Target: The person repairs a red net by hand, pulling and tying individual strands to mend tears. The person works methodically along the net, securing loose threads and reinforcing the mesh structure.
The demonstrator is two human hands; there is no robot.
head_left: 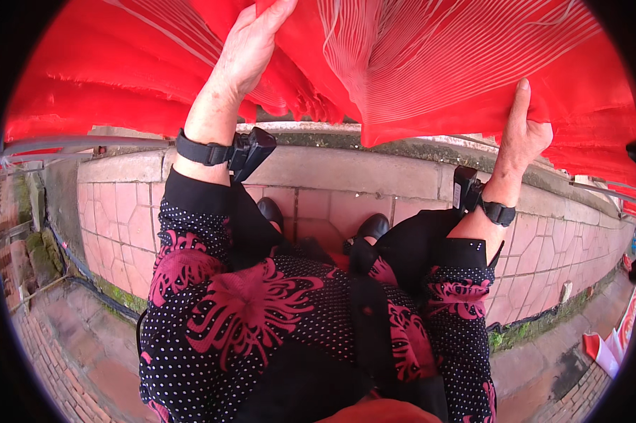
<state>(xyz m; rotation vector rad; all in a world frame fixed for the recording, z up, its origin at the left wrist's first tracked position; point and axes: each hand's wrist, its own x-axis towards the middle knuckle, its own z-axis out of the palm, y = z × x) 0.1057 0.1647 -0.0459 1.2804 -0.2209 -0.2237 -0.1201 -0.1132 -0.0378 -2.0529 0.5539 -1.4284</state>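
Both hands up at red cloth (437, 77) over low wall (374, 176): left hand (244, 49) fingers flat on it, right hand (526, 134) pinching edge (thumb up). Best kept taut w/ even pull.

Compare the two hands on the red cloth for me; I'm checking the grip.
The left hand reaches higher, palm flat against the red cloth, fingers partly hidden by it. The right hand sits lower at the cloth's hem, pinching it with the thumb pointing up. Both wear a black wrist strap with a small device.
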